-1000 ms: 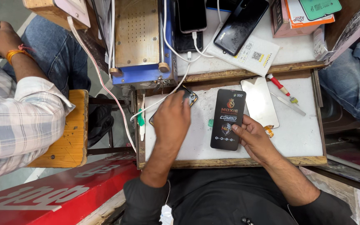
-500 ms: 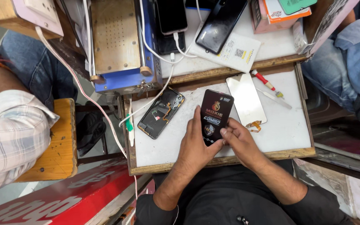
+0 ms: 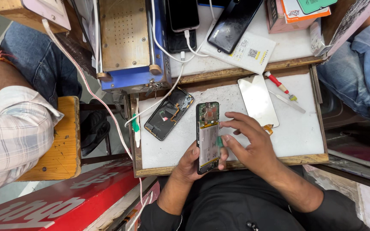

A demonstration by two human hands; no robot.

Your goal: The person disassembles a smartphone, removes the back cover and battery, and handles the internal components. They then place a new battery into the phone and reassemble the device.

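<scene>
Opened phone (image 3: 207, 137), its back cover off so the green circuit board at the top and the pale battery below show, is held just above the near edge of the white surface (image 3: 296, 141). Its long axis runs straight away from the person, board end farthest. The left hand (image 3: 189, 164) cradles it from below and from the left, fingers wrapped round the lower end and thumb against the left edge. The right hand (image 3: 247, 143) comes in from the right side, fingers spread, with thumb and a fingertip pinching a small green tab at the phone's right edge, about halfway along the battery. So the phone lies to the left of the right hand and directly against the left one; both touch it, the left bearing it.

Just to the left, lying flat and tilted on the surface, is a dark phone frame (image 3: 168, 114) with its inner parts exposed. A white cable (image 3: 159, 100) crosses above it. To the right of the hands lies a pale glass screen panel (image 3: 258, 100), and beyond that a red-handled tool (image 3: 279, 85) beside a thin metal blade. Farther back stands a blue machine with a perforated metal plate (image 3: 125, 38), then two dark phones (image 3: 232, 21) on a raised shelf. Another person's checked sleeve (image 3: 13, 128) shows at far left.
</scene>
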